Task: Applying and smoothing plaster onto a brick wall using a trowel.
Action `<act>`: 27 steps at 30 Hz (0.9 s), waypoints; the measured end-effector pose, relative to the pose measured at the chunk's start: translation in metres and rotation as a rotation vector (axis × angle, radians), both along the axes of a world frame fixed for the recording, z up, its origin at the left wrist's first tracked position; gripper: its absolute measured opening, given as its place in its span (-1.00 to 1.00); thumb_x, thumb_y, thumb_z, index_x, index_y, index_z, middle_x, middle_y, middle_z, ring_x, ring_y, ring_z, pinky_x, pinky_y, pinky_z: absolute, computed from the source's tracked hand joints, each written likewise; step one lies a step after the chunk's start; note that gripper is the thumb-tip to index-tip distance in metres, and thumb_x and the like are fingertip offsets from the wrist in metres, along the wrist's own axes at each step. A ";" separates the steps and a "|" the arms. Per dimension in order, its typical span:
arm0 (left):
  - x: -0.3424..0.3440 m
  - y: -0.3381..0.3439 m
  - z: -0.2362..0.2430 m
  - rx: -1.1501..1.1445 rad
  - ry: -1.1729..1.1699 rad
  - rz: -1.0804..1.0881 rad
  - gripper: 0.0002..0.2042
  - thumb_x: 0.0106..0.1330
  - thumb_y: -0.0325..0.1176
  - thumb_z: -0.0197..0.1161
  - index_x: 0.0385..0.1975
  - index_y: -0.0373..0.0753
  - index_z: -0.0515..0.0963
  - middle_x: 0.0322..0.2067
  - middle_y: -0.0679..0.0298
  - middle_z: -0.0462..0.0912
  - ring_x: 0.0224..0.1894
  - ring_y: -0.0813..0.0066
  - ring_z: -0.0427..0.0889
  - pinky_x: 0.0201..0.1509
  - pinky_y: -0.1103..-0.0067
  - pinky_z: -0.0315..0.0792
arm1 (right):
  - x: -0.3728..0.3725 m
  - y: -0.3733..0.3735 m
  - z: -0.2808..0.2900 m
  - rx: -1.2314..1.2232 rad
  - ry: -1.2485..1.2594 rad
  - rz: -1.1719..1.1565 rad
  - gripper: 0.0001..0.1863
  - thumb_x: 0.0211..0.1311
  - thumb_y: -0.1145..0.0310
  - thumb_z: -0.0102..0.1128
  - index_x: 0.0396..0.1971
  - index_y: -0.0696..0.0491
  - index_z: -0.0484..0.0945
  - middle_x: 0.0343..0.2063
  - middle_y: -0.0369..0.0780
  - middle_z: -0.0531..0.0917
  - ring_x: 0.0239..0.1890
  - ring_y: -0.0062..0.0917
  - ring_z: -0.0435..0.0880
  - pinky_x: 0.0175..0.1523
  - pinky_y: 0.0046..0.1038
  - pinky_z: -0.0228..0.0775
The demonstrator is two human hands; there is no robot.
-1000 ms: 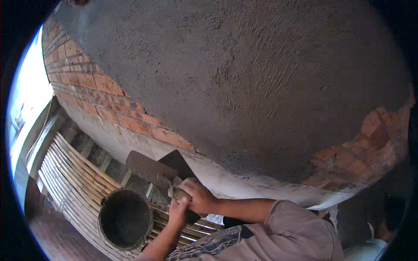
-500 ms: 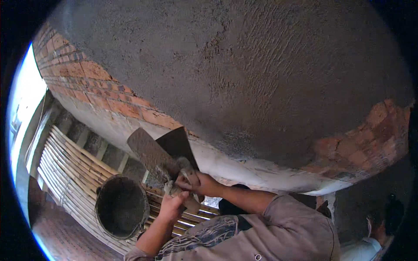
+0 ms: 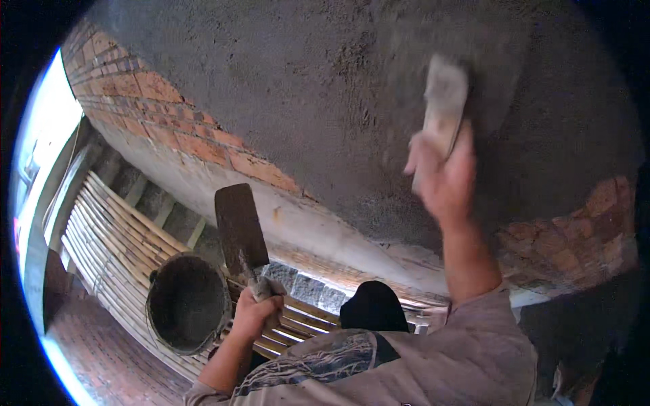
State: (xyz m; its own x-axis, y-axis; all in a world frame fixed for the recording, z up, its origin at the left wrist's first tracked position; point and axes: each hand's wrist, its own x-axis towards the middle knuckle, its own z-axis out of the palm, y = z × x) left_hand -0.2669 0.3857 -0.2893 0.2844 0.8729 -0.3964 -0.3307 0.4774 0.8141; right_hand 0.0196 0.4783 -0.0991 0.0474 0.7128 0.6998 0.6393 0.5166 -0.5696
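Observation:
My left hand point(image 3: 254, 315) is closed around the handle of a trowel point(image 3: 241, 227), its long, mortar-stained blade pointing up and away from me. Up at the wall, my right hand point(image 3: 443, 172) grips the pale, thick handle of a plastering trowel point(image 3: 447, 84). That trowel's blade is blurred and blends into the grey mortar, so its outline is hard to make out. Wet-looking grey mortar point(image 3: 298, 101) covers most of the wall, smoother around the plastering trowel and rougher to its left.
A dark bucket point(image 3: 150, 304), with mortar inside, stands on a platform of bamboo poles point(image 3: 112, 254) at lower left. Bare brick point(image 3: 142, 88) shows along the mortar's left edge, and more brick point(image 3: 575, 237) at right. A pale band point(image 3: 291, 227) runs below the mortar.
My hands have parted from close together over the platform. The right has risen to the wall with the plastering trowel; the left stays low with its trowel, the blade now more upright.

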 end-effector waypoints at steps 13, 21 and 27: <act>-0.017 -0.012 -0.031 0.001 0.055 -0.077 -0.84 0.01 -0.54 0.17 -0.36 -0.32 0.48 -0.60 0.26 0.49 -0.61 0.54 0.43 -0.52 0.68 0.33 | -0.009 0.005 -0.082 -0.794 -0.802 0.066 -0.62 0.12 0.12 0.10 -0.32 0.14 0.33 -0.55 -0.08 0.54 -0.62 -0.26 0.52 -0.52 -0.28 0.34; -0.014 -0.010 -0.003 0.042 0.229 -0.037 -0.88 0.03 -0.51 0.18 -0.41 -0.30 0.47 -0.59 0.28 0.49 -0.60 0.55 0.42 -0.50 0.68 0.33 | 0.002 -0.026 -0.048 -0.850 -0.744 0.095 -0.58 0.10 0.07 0.12 -0.29 0.14 0.32 -0.58 -0.08 0.55 -0.64 -0.23 0.51 -0.54 -0.28 0.34; -0.003 -0.007 -0.020 0.008 0.300 -0.104 -0.89 0.03 -0.50 0.18 -0.42 -0.29 0.47 -0.60 0.30 0.48 -0.61 0.56 0.41 -0.51 0.69 0.31 | 0.001 0.015 0.037 -0.242 -0.197 -0.025 -0.63 0.11 0.12 0.15 -0.37 0.16 0.37 -0.62 -0.13 0.55 -0.70 -0.39 0.47 -0.60 -0.37 0.30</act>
